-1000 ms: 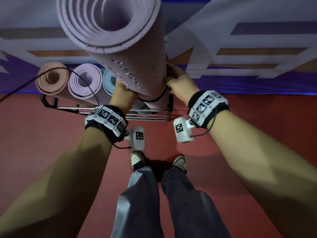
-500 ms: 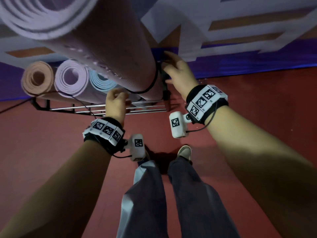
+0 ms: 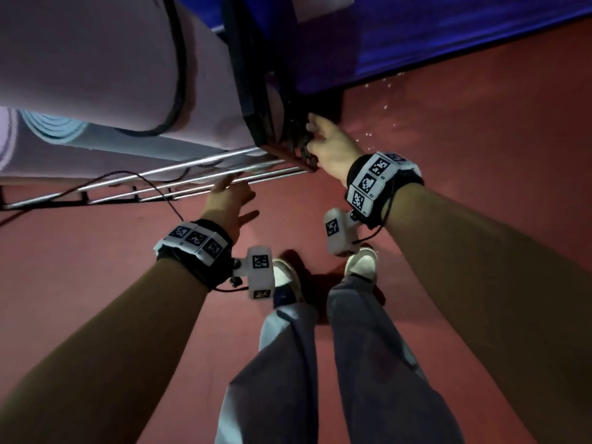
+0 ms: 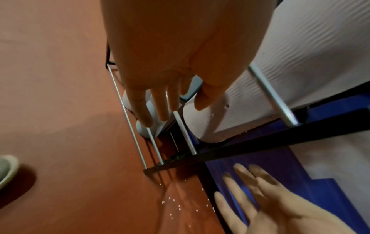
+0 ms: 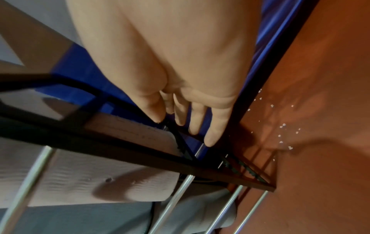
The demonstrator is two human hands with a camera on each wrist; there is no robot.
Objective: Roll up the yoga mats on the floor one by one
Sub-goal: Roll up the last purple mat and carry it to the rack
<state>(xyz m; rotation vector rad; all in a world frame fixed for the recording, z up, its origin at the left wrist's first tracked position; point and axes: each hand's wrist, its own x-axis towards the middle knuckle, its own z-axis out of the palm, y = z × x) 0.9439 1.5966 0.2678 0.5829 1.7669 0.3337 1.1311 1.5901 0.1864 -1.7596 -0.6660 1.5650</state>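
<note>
A rolled lilac mat (image 3: 96, 65) with a black strap (image 3: 179, 75) round it stands in the metal rack (image 3: 192, 184), filling the upper left of the head view. A rolled blue mat (image 3: 54, 128) stands behind it. My left hand (image 3: 234, 193) hovers just in front of the rack's silver rails (image 4: 188, 137) with fingers straight and spread, holding nothing. My right hand (image 3: 317, 136) is at the rack's black end frame (image 5: 140, 152), fingers straight, gripping nothing. The lilac mat's lower end (image 5: 100, 174) rests behind the rails, clear of both hands.
Red floor (image 3: 448, 123) lies around the rack, with white specks (image 5: 284, 126) beside the frame's corner. A blue and white wall (image 3: 416, 33) runs behind. A thin black cable (image 3: 160, 187) trails across the rails. My two feet (image 3: 362, 261) stand close to the rack.
Both hands have come off the lilac mat. The left hand drew back and spread its fingers; the right hand dropped to the rack's end frame. My head has leaned closer.
</note>
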